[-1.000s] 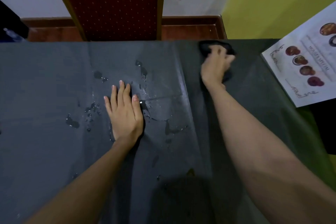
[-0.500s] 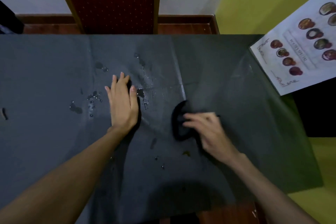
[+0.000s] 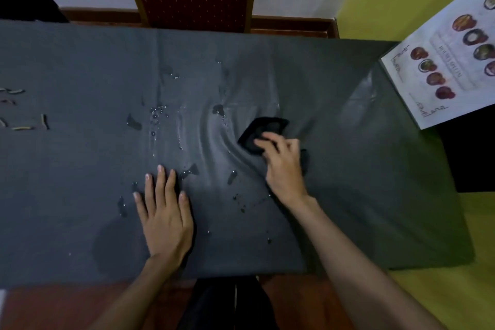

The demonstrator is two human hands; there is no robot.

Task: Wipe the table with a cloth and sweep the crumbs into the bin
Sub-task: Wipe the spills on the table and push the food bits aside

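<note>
Pinning the dark grey tablecloth (image 3: 80,195) under my flat, open left hand (image 3: 164,211), my right hand (image 3: 281,163) grips the crumpled black cloth (image 3: 262,130); I should wipe toward the droplets without rucking it.

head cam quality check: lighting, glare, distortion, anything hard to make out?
Head view: dim overall; wide-angle bends the table edges; sheen on the wet cover beside the cloth, which is black on dark grey, with poor contrast under the right hand; water drops glint; crumbs at the left edge look soft.
</note>
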